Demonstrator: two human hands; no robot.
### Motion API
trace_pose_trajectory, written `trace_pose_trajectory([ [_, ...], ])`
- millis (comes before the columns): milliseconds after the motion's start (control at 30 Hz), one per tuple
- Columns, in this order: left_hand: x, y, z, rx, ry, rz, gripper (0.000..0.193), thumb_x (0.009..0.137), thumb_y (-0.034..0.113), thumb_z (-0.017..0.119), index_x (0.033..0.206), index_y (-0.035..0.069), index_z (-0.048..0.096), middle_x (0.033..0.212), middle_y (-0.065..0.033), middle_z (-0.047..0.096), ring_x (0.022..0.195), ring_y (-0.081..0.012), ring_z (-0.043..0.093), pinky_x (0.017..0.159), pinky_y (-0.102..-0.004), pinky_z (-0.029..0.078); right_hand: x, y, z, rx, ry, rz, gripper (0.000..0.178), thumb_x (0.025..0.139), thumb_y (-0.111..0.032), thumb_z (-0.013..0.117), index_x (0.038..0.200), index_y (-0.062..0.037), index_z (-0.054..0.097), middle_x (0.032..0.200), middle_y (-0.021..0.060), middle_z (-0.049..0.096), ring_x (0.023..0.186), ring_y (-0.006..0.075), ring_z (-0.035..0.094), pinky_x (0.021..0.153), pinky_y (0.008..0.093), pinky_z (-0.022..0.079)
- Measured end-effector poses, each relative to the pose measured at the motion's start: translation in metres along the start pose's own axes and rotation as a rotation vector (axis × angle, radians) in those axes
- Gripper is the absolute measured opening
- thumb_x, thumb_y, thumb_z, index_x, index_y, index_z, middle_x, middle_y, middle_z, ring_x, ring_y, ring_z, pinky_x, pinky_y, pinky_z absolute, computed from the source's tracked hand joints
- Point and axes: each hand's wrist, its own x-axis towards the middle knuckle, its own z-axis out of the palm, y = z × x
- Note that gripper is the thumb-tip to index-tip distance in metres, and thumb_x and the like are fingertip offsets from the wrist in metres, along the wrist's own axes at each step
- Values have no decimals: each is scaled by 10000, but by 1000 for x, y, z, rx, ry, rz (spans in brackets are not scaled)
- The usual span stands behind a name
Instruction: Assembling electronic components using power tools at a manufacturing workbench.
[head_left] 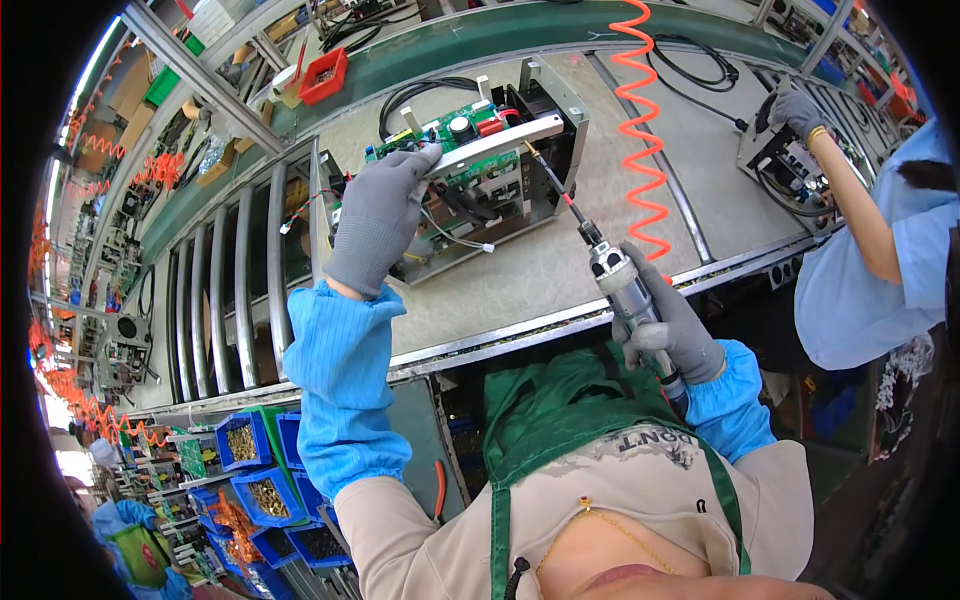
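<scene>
An open metal chassis (570, 150) with green circuit boards (440, 128) and loose wires stands on the workbench in front of me. A pale metal bar (500, 145) runs across its upper side. My left hand (385, 205), in a grey glove, is closed on the bar's left end beside the boards. In my grey-gloved right hand (670, 325) is a silver power screwdriver (622, 283), tilted up to the left. The tip of its long bit (550, 175) is at the bar's right end; whether it touches a screw is too small to tell.
An orange coiled hose (640, 130) hangs right of the chassis. Metal rollers (245, 290) lie to the left, above blue bins (268, 497) of small parts. A red bin (325, 77) stands behind. At right, a co-worker's gloved hand (797, 112) is on another unit.
</scene>
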Motion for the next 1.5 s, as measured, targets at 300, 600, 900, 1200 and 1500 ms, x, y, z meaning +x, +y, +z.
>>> trace_pose_trajectory([
  [300, 4, 5, 1, 49, -45, -44, 330, 884, 61, 555, 1205, 109, 614, 1048, -129, 642, 914, -331, 630, 776, -379, 507, -7, 8, 4, 462, -133, 6, 868, 739, -218, 657, 1493, -178, 228, 848, 143, 592, 586, 180, 618, 501, 330, 547],
  [600, 4, 0, 10, 124, -15, 3, 336, 881, 77, 562, 1208, 135, 619, 1035, -101, 654, 900, -315, 629, 767, -375, 509, -9, -14, 26, 658, -187, 40, 605, 895, -425, 586, 1379, -122, 387, 961, 147, 607, 664, 198, 646, 516, 347, 556],
  [900, -50, 7, 11, -39, 728, -243, 608, 729, 50, 671, 1309, 42, 489, 1246, -196, 483, 1078, -320, 538, 931, -381, 463, -7, -10, 27, 165, 48, -95, 899, 750, -247, 638, 1517, -225, 171, 838, 108, 575, 559, 138, 574, 492, 295, 529],
  [1200, -77, -1, 47, -31, 628, -514, 419, 803, 87, 583, 1211, 22, 517, 929, -146, 546, 805, -323, 585, 689, -428, 484, 5, -16, -3, -56, 48, -139, 1024, 651, -294, 727, 1514, -185, 187, 782, 106, 584, 514, 150, 577, 444, 269, 508],
  [1500, -117, 50, 59, 27, 700, -488, 548, 789, 204, 624, 1295, 49, 486, 1143, -239, 555, 1103, -406, 528, 956, -438, 434, 0, -1, -73, 150, -143, -135, 565, 865, -399, 629, 1168, 41, 444, 933, 111, 579, 610, 130, 623, 457, 238, 537],
])
